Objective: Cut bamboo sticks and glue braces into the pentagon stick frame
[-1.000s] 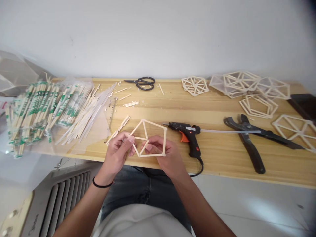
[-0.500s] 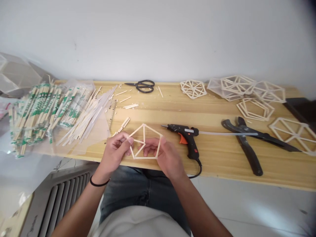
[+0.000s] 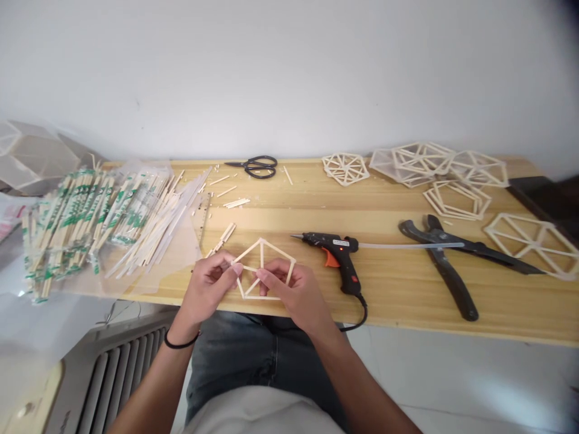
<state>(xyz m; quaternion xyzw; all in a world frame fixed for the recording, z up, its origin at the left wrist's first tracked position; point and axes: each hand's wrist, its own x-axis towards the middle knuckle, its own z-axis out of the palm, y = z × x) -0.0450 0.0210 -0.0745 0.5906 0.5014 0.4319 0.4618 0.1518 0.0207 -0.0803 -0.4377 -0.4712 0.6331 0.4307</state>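
Observation:
A pentagon-shaped frame of pale wooden sticks (image 3: 277, 248) is held up over the table's front edge, with a few inner sticks meeting near its middle. My left hand (image 3: 210, 284) pinches its left corner between thumb and fingers. Reaching in from the right, my right hand (image 3: 301, 295) closes thumb and fingers on the inner joint, where the spokes meet; its fingertips are partly hidden behind the frame. Just right of that hand lies a black hot glue gun (image 3: 341, 256) with an orange trigger, a lit red light and a long clear glue stick in its back.
Packaged chopsticks (image 3: 75, 223) and loose sticks (image 3: 149, 241) pile up at left, beside a ruler (image 3: 204, 220). Black scissors (image 3: 259, 166) lie at the back. Large black cutters (image 3: 446, 259) and several finished stick frames (image 3: 531, 244) occupy the right side.
My right hand has moved left from the frame's right edge to its middle, and its thumb now presses the inner joint. My left hand keeps its hold. The view has shifted slightly.

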